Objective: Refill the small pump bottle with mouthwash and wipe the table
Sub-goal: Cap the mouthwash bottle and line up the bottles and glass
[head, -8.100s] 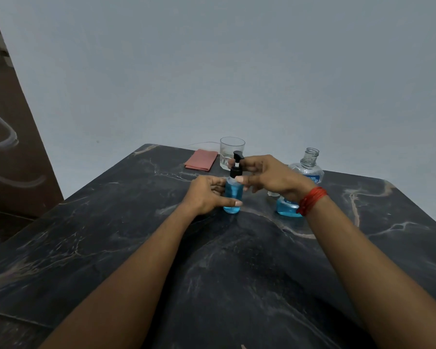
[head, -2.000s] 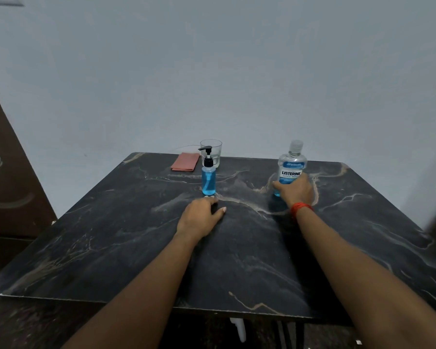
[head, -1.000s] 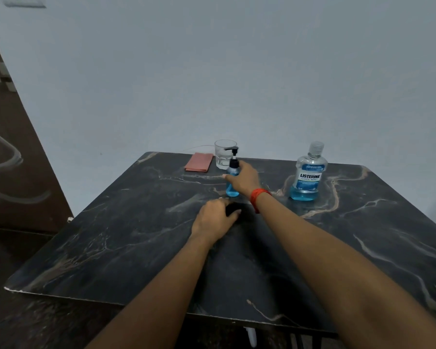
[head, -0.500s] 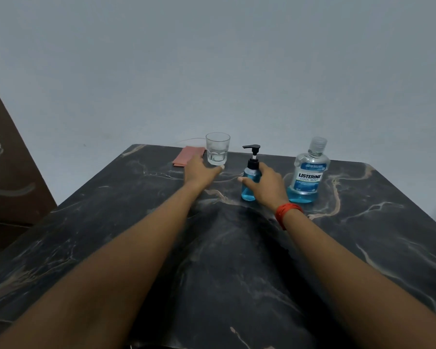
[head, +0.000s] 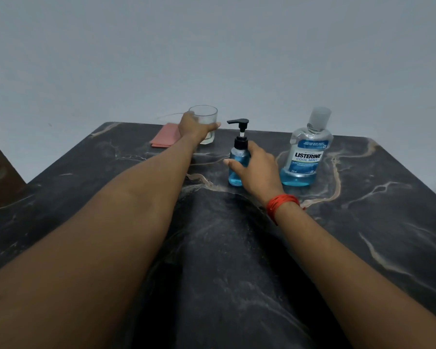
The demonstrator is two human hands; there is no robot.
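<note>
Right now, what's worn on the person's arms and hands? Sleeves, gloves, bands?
No gloves on the left hand or right hand. Forearms bare, no sleeves in view. Red thread band wound several times round the right wrist; nothing on the left wrist.

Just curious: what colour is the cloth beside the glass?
Salmon pink. The cloth shows best in the head view.

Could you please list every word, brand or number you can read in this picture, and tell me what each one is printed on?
"LISTERINE": on the label of the mouthwash bottle.
"COOL MINT": directly beneath it on the same label.
The fine print in the label's top band and along its bottom edge is too small to read.
The small pump bottle and the glass show no text.
</note>
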